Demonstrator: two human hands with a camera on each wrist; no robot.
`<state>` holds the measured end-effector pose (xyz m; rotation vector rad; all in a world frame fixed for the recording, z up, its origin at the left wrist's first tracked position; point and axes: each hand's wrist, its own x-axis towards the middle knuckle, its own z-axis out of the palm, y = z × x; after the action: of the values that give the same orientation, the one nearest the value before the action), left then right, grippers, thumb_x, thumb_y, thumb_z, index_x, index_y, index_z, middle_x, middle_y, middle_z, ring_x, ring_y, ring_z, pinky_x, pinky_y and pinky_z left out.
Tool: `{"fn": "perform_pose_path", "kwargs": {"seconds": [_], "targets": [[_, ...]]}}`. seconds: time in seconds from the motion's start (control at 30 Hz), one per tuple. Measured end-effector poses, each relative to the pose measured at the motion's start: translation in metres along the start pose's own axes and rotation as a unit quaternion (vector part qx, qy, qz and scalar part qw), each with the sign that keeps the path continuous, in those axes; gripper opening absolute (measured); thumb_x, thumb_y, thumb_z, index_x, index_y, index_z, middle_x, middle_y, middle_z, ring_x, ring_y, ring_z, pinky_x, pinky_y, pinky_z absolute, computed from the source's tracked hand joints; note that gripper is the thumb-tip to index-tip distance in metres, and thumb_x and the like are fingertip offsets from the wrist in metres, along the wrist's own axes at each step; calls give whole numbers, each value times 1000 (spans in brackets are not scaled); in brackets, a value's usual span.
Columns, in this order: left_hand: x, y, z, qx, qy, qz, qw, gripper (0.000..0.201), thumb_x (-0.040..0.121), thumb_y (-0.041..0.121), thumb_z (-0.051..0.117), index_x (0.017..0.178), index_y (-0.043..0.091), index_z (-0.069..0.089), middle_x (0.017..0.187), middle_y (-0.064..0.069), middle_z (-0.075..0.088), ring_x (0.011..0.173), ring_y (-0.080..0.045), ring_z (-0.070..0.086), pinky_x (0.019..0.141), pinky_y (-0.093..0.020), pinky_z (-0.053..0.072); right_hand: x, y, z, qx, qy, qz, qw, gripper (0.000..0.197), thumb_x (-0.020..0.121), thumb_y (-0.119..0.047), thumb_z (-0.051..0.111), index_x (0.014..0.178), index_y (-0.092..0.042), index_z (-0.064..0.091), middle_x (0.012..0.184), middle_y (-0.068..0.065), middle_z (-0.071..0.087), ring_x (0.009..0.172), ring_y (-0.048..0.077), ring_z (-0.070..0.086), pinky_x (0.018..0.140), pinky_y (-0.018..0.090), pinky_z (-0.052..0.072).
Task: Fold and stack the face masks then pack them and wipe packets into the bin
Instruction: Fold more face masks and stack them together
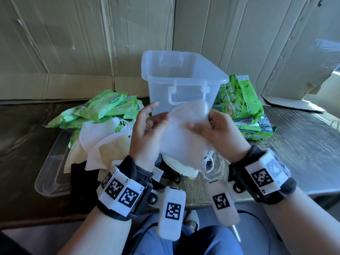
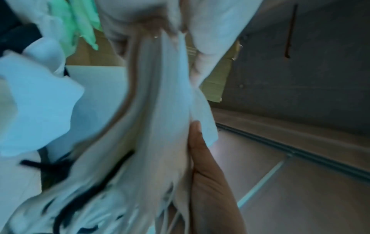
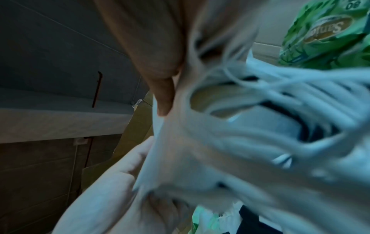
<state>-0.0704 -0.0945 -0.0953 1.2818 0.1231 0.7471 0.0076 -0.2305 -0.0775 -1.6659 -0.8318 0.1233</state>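
Both hands hold a white face mask (image 1: 181,133) up in front of the clear plastic bin (image 1: 181,78). My left hand (image 1: 147,131) grips its left side, thumb on top, index finger raised. My right hand (image 1: 217,131) pinches its right edge. In the left wrist view the mask stack (image 2: 166,126) fills the middle, blurred, with my thumb (image 2: 202,150) along it. In the right wrist view the mask (image 3: 200,150) and its ear loops (image 3: 280,95) are blurred. More white masks (image 1: 103,142) lie at left. Green wipe packets (image 1: 104,105) lie behind them.
Larger green wipe packs (image 1: 239,96) stack right of the bin, also in the right wrist view as a green pack (image 3: 328,34). A clear lid (image 1: 53,172) lies under the mask pile at left. Cardboard sheets (image 1: 73,43) wall the back. The dark table (image 1: 303,144) extends right.
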Motion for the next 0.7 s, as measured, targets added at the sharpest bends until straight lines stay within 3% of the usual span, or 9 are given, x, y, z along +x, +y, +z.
{"fn": "perform_pose_path", "kwargs": {"seconds": [0.07,0.13,0.2,0.27,0.33,0.4,0.47,0.53,0.7], "targets": [[1,-4,3,-52,68,-45,995,48,81,27,64,126,23,47,97,0,66,77,-1,64,76,-20,47,1,1,1,49,74,-21,996,17,81,-15,67,93,-6,61,90,23,68,78,16,59,70,37,50],[1,-10,9,-81,90,-90,989,66,77,47,59,137,26,38,132,-17,51,116,-21,56,97,-33,43,3,3,6,88,103,-31,990,18,84,-17,61,101,-11,57,95,9,68,84,13,62,77,31,53],[-1,-12,16,-55,61,-114,990,93,70,63,55,147,25,21,152,-10,27,139,-23,31,112,-36,29,2,8,14,91,86,-30,992,19,86,-20,59,104,-18,52,99,-1,65,90,8,63,83,29,53],[-5,-13,21,-15,40,-108,993,90,79,59,53,149,26,7,157,0,16,143,-18,21,117,-38,22,-1,15,19,55,59,-16,997,39,79,-34,62,112,-20,47,107,1,64,100,14,62,91,40,51],[-8,-11,21,36,36,-72,996,74,89,40,54,146,33,7,156,-1,13,143,-19,21,116,-38,24,-4,18,17,29,41,-2,999,62,68,-38,68,121,-19,43,115,4,61,108,20,59,94,46,48],[-9,-10,17,48,38,-57,997,90,78,28,66,146,33,7,148,-3,28,134,-20,38,111,-40,31,-4,19,11,62,20,9,998,65,66,-19,71,124,-16,42,116,5,60,108,19,59,95,42,49],[-8,-8,11,12,28,-41,999,97,66,12,69,144,30,13,119,-6,63,103,-21,62,100,-42,45,-3,16,4,84,-7,24,996,57,67,-4,68,119,-12,46,110,8,62,100,18,61,89,38,52],[-6,-8,2,31,-6,4,999,88,68,-9,69,132,36,29,86,14,72,82,-14,64,88,-38,51,-2,12,-4,65,-18,33,997,49,67,6,73,106,-17,53,102,11,65,92,24,63,82,43,54],[-4,-6,-5,104,-103,49,988,41,64,0,62,85,35,63,78,15,64,69,-14,53,68,-32,43,3,5,-19,97,28,68,993,52,49,-11,77,95,-21,55,69,4,66,71,27,59,70,51,53]]}}
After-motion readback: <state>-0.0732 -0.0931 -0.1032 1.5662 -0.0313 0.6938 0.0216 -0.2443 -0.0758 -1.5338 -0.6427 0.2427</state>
